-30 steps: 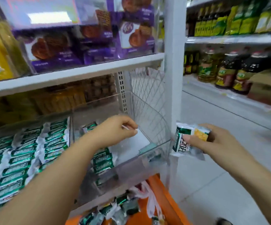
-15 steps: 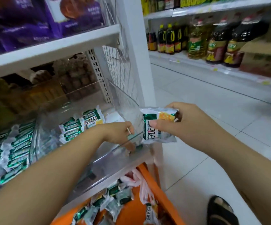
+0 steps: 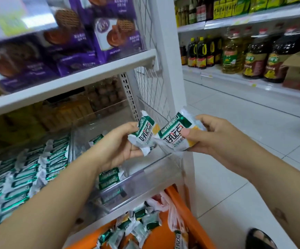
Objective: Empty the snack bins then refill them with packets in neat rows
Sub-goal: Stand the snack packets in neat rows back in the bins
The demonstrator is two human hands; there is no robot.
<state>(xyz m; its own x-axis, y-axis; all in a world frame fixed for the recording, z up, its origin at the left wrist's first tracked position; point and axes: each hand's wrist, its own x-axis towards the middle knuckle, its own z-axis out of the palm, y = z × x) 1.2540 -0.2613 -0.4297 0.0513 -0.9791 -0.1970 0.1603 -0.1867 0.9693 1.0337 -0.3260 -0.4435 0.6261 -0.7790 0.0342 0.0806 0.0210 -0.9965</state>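
In a shop aisle, I hold up two green-and-white foil snack packets side by side above the clear plastic bin at the right end of the lower shelf. My left hand grips the left packet, fingers curled behind it and thumb along its top edge. My right hand pinches the right packet, thumb pressed on its printed face. Both packets tilt the same way, and their near edges touch or almost touch; I cannot tell which.

Below my left wrist, a short stack of the same packets lies against the left side of that bin, while the rest of its floor shows bare. The neighbouring clear bin on the left is packed with matching packets in tidy rows.

Under the shelf stands an orange plastic basket, loose packets heaped in it beside a crumpled thin plastic bag.

Purple biscuit boxes fill the white shelf board above. Across the white tiled floor, large bottles of cooking oil line another shelf. A foot in a black sandal shows at the lower right.
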